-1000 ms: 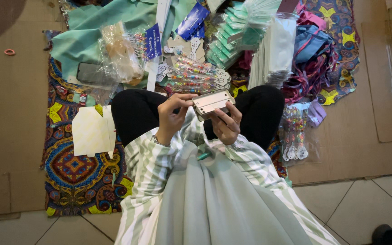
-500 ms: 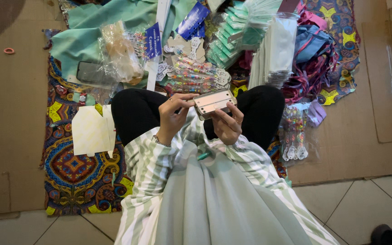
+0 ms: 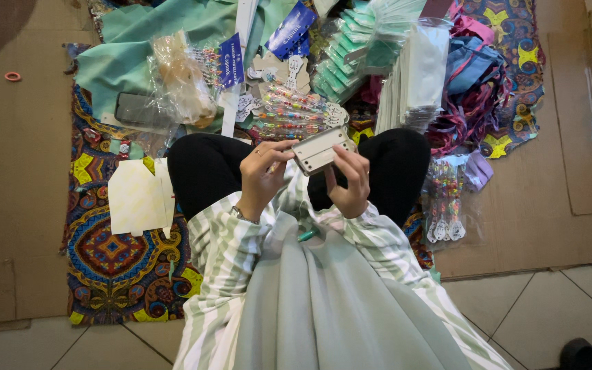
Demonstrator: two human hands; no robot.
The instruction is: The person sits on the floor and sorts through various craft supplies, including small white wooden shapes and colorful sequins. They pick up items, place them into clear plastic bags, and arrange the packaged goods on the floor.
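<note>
A small beige rectangular card (image 3: 321,149) sits between both of my hands, above my lap. My left hand (image 3: 260,177) pinches its left end with thumb and fingers. My right hand (image 3: 348,181) grips its right end and lower edge. I sit cross-legged in black trousers and a green striped top on a patterned mat (image 3: 114,257). Just beyond the card lie strips of colourful beaded items (image 3: 296,113) on white backing cards.
A green cloth (image 3: 121,58), a clear bag (image 3: 183,82), a dark phone (image 3: 138,109), blue packets (image 3: 292,27), stacks of clear-wrapped packs (image 3: 416,68) and tangled ribbons (image 3: 474,103) lie ahead. White paper pieces (image 3: 138,195) lie left; more beaded cards (image 3: 443,202) right. Brown cardboard (image 3: 15,171) covers the floor.
</note>
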